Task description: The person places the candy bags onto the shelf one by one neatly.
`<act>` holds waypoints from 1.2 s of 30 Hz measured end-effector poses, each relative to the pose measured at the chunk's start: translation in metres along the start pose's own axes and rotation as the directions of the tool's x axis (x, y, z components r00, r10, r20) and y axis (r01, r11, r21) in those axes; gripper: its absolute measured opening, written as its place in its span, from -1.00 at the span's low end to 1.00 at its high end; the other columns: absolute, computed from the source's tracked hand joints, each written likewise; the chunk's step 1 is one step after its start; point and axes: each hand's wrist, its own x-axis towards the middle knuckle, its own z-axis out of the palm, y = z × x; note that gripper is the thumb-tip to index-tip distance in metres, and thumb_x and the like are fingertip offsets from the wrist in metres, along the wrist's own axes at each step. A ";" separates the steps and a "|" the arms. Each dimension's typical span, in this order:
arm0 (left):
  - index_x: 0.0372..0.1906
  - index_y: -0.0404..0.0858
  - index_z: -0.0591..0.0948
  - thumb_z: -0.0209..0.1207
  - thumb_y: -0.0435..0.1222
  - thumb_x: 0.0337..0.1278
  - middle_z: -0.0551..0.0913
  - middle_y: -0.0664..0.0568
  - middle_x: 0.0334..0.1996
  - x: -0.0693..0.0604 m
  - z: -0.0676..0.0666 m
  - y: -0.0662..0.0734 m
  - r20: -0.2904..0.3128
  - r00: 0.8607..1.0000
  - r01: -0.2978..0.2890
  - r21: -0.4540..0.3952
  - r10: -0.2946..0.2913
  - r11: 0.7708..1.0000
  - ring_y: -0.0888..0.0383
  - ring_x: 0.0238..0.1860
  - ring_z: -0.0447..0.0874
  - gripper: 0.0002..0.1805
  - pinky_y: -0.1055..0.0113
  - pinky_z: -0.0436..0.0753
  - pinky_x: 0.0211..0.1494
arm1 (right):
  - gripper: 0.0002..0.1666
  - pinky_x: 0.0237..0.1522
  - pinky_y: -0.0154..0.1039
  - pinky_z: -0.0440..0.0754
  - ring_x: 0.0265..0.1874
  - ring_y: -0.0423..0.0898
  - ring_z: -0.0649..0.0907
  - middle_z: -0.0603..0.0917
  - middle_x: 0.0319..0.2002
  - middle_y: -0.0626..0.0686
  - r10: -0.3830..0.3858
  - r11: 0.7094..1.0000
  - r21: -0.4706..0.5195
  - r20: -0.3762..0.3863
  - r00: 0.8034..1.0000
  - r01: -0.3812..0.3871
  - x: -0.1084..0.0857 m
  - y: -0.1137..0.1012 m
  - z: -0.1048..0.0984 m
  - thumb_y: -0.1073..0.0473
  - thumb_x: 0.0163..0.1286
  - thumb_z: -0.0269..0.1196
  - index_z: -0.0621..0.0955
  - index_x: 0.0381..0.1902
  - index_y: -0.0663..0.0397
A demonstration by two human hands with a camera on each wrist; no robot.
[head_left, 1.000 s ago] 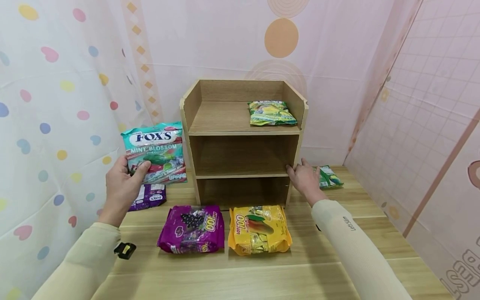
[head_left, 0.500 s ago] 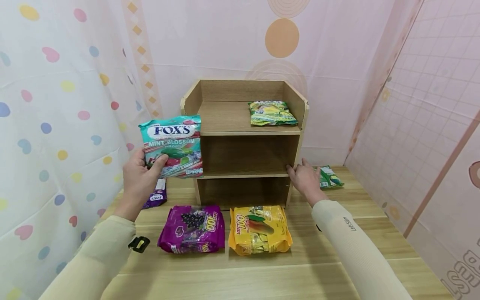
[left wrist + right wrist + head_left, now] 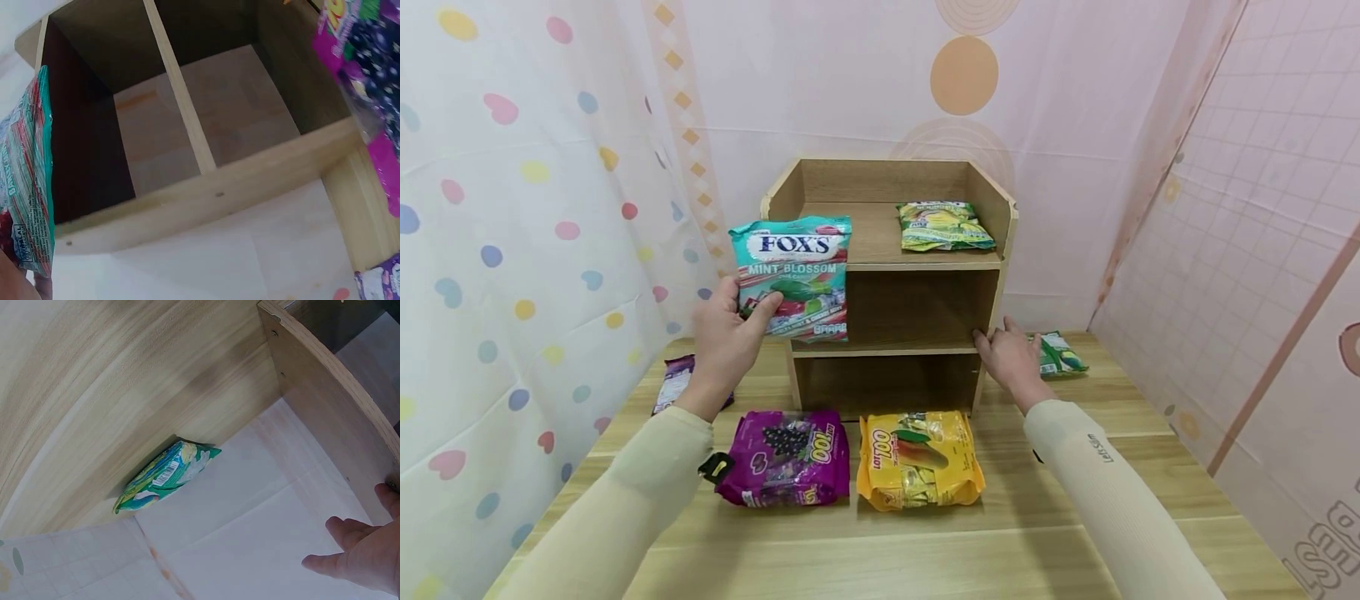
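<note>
A teal Fox's Mint Blossom candy bag [image 3: 797, 275] is upright in my left hand [image 3: 726, 333], thumb on its front. In the head view it overlaps the left side of the wooden shelf [image 3: 891, 265]. My right hand [image 3: 1015, 362] rests against the shelf's right side panel, holding nothing. In the right wrist view some of its fingers [image 3: 356, 531] stretch out near the panel. A yellow-green candy bag [image 3: 943, 227] lies on the right of the top shelf.
Before the shelf lie a purple grape candy bag [image 3: 786, 458] and a yellow mango candy bag [image 3: 919, 460]. A green candy bag [image 3: 167, 476] lies right of the shelf. Another purple bag [image 3: 674, 383] sits at the left, partly behind my left arm.
My left hand has carried the teal candy bag rightward and slightly up, from beside the shelf to in front of its left part. My right hand has stayed at the side panel.
</note>
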 end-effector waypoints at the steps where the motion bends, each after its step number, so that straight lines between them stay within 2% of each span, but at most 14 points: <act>1: 0.16 -0.37 0.53 0.25 -0.17 0.32 0.71 -0.13 -0.03 0.001 0.002 0.002 0.001 1.000 0.004 0.008 -0.004 1.000 0.19 -0.16 0.72 -0.55 0.57 0.61 -0.17 | -0.28 0.37 0.43 -0.16 0.50 0.15 0.14 0.29 0.43 0.32 0.001 1.000 -0.001 0.000 1.000 -0.001 0.000 0.000 0.000 -0.15 0.61 -0.19 0.70 -0.19 0.32; 5: 0.16 -0.35 0.53 0.24 -0.12 0.32 0.69 -0.10 -0.01 0.007 0.012 0.010 0.016 1.000 0.021 0.038 -0.022 0.999 0.06 -0.09 0.71 -0.53 0.46 0.65 -0.11 | -0.27 0.36 0.43 -0.14 0.49 0.16 0.15 0.30 0.43 0.32 0.001 1.000 -0.007 -0.001 1.000 -0.001 0.000 0.000 0.000 -0.15 0.61 -0.19 0.70 -0.21 0.32; 10: 0.17 -0.33 0.52 0.23 -0.10 0.33 0.68 -0.07 0.00 0.015 0.021 0.017 0.034 0.999 0.024 0.041 -0.025 0.999 0.08 -0.07 0.70 -0.52 0.25 0.68 -0.04 | -0.27 0.36 0.43 -0.14 0.50 0.15 0.15 0.31 0.42 0.32 0.001 1.000 -0.009 0.001 1.000 -0.001 0.000 0.001 -0.001 -0.15 0.61 -0.19 0.70 -0.22 0.32; 13: 0.19 -0.32 0.51 0.22 -0.09 0.34 0.68 -0.07 0.01 0.020 0.025 0.022 0.046 0.998 0.038 0.024 -0.039 0.999 0.08 -0.05 0.70 -0.51 0.20 0.68 0.00 | -0.28 0.36 0.43 -0.15 0.50 0.14 0.15 0.34 0.40 0.31 0.000 1.000 -0.005 0.002 1.000 0.000 -0.001 0.000 -0.001 -0.15 0.61 -0.18 0.70 -0.23 0.31; 19: 0.16 -0.32 0.50 0.22 -0.06 0.33 0.67 -0.09 -0.01 0.029 0.030 0.029 0.059 0.995 0.078 0.022 -0.079 0.997 0.05 -0.07 0.69 -0.51 0.16 0.68 -0.01 | -0.28 0.36 0.44 -0.14 0.50 0.14 0.15 0.38 0.38 0.31 -0.006 1.000 -0.011 0.005 1.000 0.006 -0.001 0.000 -0.001 -0.15 0.61 -0.19 0.70 -0.14 0.32; 27: 0.15 -0.29 0.48 0.21 -0.01 0.33 0.64 -0.07 -0.04 0.039 0.036 0.032 0.056 0.993 0.104 0.073 -0.108 0.992 0.08 -0.11 0.64 -0.49 0.16 0.68 -0.03 | -0.28 0.36 0.43 -0.14 0.50 0.14 0.14 0.33 0.41 0.31 -0.009 1.000 -0.011 0.012 1.000 0.009 0.000 0.000 -0.001 -0.15 0.61 -0.20 0.70 -0.10 0.32; 32: 0.15 -0.31 0.47 0.21 -0.03 0.33 0.64 -0.07 -0.04 0.048 0.041 0.036 0.054 0.995 0.086 0.059 -0.089 0.995 0.10 -0.11 0.63 -0.50 0.20 0.66 -0.01 | -0.28 0.37 0.42 -0.15 0.50 0.15 0.15 0.30 0.43 0.31 -0.004 1.000 -0.001 0.007 1.000 0.004 0.000 0.000 -0.001 -0.15 0.61 -0.19 0.69 -0.12 0.33; 36: 0.11 -0.33 0.50 0.24 -0.09 0.32 0.66 -0.11 -0.08 0.055 0.047 0.040 0.024 0.998 0.063 0.085 -0.066 0.994 0.06 -0.14 0.63 -0.54 0.18 0.64 -0.06 | -0.29 0.37 0.43 -0.16 0.50 0.15 0.15 0.32 0.42 0.31 -0.003 1.000 0.003 0.004 1.000 0.003 0.000 0.000 0.000 -0.15 0.61 -0.18 0.69 -0.11 0.33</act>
